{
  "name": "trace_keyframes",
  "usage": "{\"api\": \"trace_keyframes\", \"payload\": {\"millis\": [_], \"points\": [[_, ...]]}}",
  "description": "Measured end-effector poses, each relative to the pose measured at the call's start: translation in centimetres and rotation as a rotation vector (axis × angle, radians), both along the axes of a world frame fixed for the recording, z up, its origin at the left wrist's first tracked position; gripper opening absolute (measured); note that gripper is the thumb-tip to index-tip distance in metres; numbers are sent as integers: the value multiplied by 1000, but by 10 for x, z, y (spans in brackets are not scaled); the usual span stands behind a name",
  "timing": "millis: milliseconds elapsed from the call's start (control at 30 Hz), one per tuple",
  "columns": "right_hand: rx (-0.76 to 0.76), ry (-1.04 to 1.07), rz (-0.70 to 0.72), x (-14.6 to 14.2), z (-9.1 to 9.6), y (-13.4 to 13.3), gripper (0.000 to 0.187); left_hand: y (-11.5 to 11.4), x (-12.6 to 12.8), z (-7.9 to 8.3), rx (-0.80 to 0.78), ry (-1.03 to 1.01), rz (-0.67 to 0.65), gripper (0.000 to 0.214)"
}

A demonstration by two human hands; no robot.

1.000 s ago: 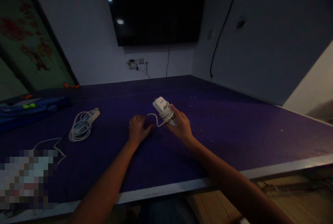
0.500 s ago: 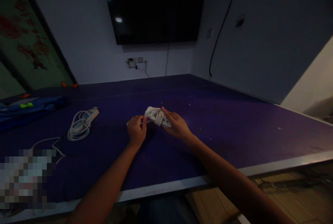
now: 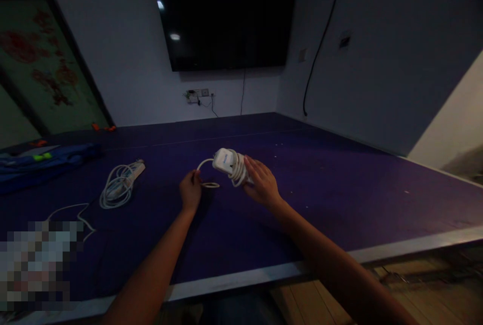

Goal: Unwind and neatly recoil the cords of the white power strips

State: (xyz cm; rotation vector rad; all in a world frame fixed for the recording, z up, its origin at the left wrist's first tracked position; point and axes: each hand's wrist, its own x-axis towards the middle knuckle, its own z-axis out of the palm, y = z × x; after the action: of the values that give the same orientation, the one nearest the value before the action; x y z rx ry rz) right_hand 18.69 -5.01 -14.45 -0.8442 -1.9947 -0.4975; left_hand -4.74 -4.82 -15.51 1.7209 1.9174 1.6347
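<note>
A dim indoor room, more a living or meeting room than a workshop, though which of the two cannot be told. A large dark flat screen (image 3: 226, 15) hangs on the pale wall (image 3: 124, 63), with a wall socket (image 3: 196, 94) below it. A black cable (image 3: 319, 48) runs up the side wall. A broad purple-topped bench (image 3: 339, 184) with a pale edge fills the corner — wooden floorboards (image 3: 415, 295) show beneath it, and a panel painted with red flowers (image 3: 41, 68) stands at the left.

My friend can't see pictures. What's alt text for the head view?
The right hand holds a white power strip wound with its cord over a purple table; the left hand pinches the loose cord end. Another coiled strip lies farther left.
</note>
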Motion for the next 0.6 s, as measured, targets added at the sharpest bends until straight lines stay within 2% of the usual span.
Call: {"api": "trace_keyframes", "payload": {"millis": [133,233,300,433,600], "points": [[68,200,-80,-1,1,-1,83,-4,0,1,-148,227,13,37],[46,321,-157,-1,5,-1,84,-5,2,-1,-228,380,69,35],[16,372,-198,1,7,1,82,-5,2,-3,-218,471,99,33],[-74,355,-237,3,7,5,77,-5,3,-5,-32,589,137,38],[-151,277,-223,-1,3,6,75,-12,15,-2,240,655,45,44]]}}
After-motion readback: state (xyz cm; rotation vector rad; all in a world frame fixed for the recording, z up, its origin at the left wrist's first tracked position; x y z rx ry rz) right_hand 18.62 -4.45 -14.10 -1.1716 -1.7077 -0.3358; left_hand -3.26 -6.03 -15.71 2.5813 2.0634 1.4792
